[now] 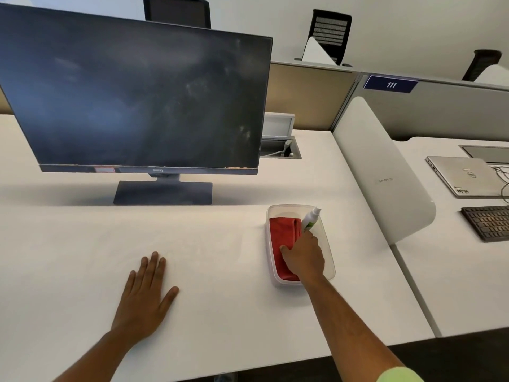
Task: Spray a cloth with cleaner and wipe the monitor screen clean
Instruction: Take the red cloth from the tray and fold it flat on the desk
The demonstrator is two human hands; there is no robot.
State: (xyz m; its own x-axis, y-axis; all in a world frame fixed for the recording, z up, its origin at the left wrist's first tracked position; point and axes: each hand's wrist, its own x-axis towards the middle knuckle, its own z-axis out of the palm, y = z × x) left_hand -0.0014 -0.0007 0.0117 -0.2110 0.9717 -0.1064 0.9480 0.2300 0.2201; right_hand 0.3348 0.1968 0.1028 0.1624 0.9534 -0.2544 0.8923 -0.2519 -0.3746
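The dark monitor [137, 100] stands on the white desk [220, 244], its screen smudged and dusty, mostly toward the right side. Right of its base sits a clear plastic tray [329, 260] holding a folded red cloth [283, 230] and a white spray bottle [311, 216] with a green label, lying tilted. My right hand [304, 255] reaches into the tray and closes around the bottle's lower end, thumb resting on the cloth; the fingers are hidden. My left hand [146, 296] lies flat on the desk, fingers spread, holding nothing.
A white curved divider [385, 172] rises right of the tray. Beyond it are a closed laptop [465, 175], cables and a dark keyboard [487, 221]. An open cable box [281, 147] sits behind the monitor. Office chairs stand past the partition.
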